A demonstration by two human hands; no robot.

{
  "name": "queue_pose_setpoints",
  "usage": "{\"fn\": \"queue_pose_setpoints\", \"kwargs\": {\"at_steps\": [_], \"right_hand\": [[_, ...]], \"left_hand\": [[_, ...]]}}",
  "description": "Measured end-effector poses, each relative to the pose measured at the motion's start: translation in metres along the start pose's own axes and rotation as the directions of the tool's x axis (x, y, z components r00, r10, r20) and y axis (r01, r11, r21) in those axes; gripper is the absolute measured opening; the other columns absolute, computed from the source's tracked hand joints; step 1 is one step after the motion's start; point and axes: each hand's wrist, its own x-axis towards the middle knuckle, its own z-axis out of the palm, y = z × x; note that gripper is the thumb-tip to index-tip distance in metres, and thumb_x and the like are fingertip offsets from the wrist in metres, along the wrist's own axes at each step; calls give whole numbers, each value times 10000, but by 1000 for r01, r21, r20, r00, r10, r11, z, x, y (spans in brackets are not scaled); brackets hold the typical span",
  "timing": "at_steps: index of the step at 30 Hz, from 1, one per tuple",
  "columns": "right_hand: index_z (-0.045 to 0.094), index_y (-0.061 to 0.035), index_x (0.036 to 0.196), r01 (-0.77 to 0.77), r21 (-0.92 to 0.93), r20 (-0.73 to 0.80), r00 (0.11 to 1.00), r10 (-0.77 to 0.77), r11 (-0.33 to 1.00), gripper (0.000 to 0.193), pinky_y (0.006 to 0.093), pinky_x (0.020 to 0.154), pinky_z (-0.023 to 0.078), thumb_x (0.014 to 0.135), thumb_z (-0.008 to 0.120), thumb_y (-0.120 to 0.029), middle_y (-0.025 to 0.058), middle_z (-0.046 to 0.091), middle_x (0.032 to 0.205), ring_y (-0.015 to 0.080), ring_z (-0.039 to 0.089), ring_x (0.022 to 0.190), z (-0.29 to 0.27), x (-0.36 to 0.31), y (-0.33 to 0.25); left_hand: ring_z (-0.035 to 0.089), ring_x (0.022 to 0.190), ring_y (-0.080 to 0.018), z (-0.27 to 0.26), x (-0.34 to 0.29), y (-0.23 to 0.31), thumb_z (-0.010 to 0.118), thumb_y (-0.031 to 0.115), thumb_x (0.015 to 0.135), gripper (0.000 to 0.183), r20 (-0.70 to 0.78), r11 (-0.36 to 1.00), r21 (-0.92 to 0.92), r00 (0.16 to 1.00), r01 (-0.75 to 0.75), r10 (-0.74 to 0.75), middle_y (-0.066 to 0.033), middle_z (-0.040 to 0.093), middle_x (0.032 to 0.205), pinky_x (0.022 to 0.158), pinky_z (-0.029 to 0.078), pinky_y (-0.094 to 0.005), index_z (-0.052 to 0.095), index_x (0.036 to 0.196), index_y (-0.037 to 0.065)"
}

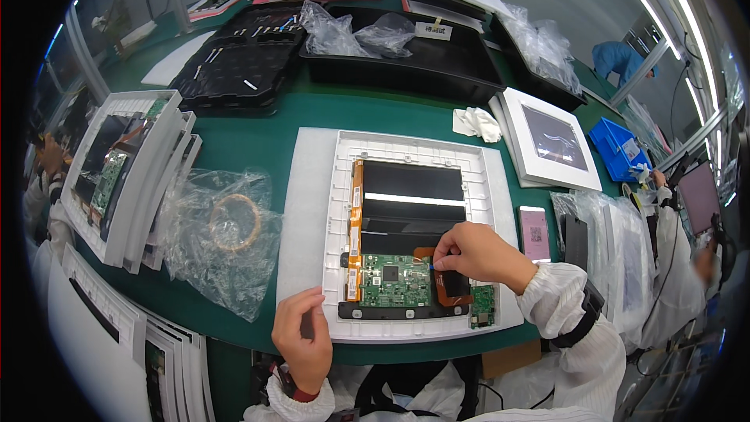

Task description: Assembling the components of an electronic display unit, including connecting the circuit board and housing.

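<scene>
A white display housing [484,187] lies on a white foam sheet [305,195], its inside facing up. It holds a dark panel [414,223], a green circuit board [383,289] and an orange strip [355,227] down its left side. My right hand [480,254] reaches in from the right, its thumb and fingertips pinched at a brown flat ribbon cable [449,293] by the board's right edge. A speck of blue shows at the fingertips. A smaller green board [483,305] sits in the lower right corner. My left hand [303,336] is at the housing's lower left corner, fingers loosely apart and holding nothing.
Left stand stacked open housings [117,180] and a clear plastic bag [226,227] with a tan ring. Behind are black trays [391,70] with plastic wrap. On the right lie a white framed screen [551,137], a pink phone-like device [534,234] and a blue bin [617,148]. Co-workers sit on both sides.
</scene>
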Motion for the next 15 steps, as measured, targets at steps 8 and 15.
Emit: {"fn": "queue_pose_setpoints", "kwargs": {"at_steps": [8,15], "right_hand": [[683,-47,718,-26,-62,-72,997,22,998,109,386,710,436,773,665,-139,119,639,693,268,608,686,9,-1,-3],[663,-18,695,38,-129,-156,986,-59,991,99,408,698,467,742,658,-106,148,622,688,311,610,675,16,1,-4]], "left_hand": [[616,858,-283,1,1,1,548,-97,771,148,5,1000,4,1000,5,-5,-139,656,928,763,479,-346,609,871,-7],[619,819,-274,1,-2,-3,550,-108,766,151,-11,999,-33,999,30,-30,-153,655,905,745,477,-340,607,872,-16]]}}
